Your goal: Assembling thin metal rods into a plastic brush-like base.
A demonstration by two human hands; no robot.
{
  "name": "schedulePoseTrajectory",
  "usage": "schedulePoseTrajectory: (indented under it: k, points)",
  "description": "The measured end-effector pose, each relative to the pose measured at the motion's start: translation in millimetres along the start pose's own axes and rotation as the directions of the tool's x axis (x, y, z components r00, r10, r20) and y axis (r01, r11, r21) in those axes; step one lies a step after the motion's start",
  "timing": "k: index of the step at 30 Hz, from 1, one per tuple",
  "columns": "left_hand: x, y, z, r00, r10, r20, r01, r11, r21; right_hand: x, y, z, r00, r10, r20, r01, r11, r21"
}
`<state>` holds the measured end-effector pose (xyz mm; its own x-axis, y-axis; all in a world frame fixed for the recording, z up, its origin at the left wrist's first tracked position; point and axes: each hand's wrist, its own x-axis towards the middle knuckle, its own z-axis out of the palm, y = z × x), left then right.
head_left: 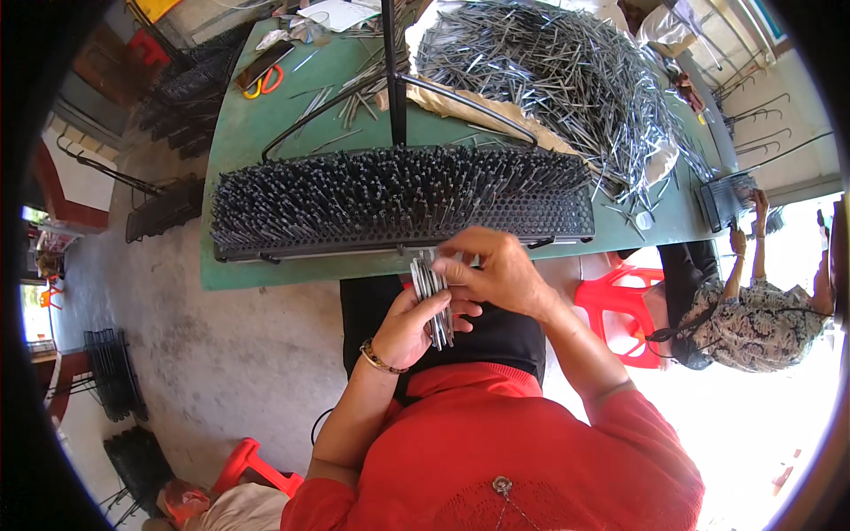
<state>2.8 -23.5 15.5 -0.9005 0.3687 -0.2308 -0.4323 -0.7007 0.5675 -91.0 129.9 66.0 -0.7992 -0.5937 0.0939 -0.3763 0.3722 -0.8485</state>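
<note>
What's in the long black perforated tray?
Dark upright rods crowd most of the perforated tray; bare holes show toward its right front. Packed rods mostly hide the surface between them.

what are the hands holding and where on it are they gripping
The left hand holds a bundle of thin metal rods around its middle. The right hand is at its upper end; whether it grips any rod cannot be told.

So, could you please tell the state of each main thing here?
Left hand: closed around the rod bundle
Rod bundle: gripped, slightly tilted
Right hand: fingers bent at the bundle's upper end; grip unclear
Perforated rack: partly filled with standing rods, some holes bare
Loose rods: heaped on the table
Scissors: lying down, blades unclear
Bracelet: worn on the left wrist
</note>
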Motion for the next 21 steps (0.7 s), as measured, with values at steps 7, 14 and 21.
schedulePoseTrajectory:
  k: [7, 14, 21]
  points:
    - [11, -5, 9, 0.999, -0.034, 0.039, 0.034, 0.999, 0.000, -7, 17, -6, 0.931, 0.331, 0.153, -0.364, 0.821, 0.439]
    - [17, -10, 3, 0.996, -0.010, -0.086, 0.007, 0.999, -0.042, 9, 20, -21, 0.964, 0.262, -0.048, -0.220, 0.886, 0.408]
    - [9, -14, -4, 0.990, -0.046, -0.130, 0.043, 0.999, -0.023, 23, 10, -25, 0.946, 0.134, -0.296, -0.041, 0.954, 0.298]
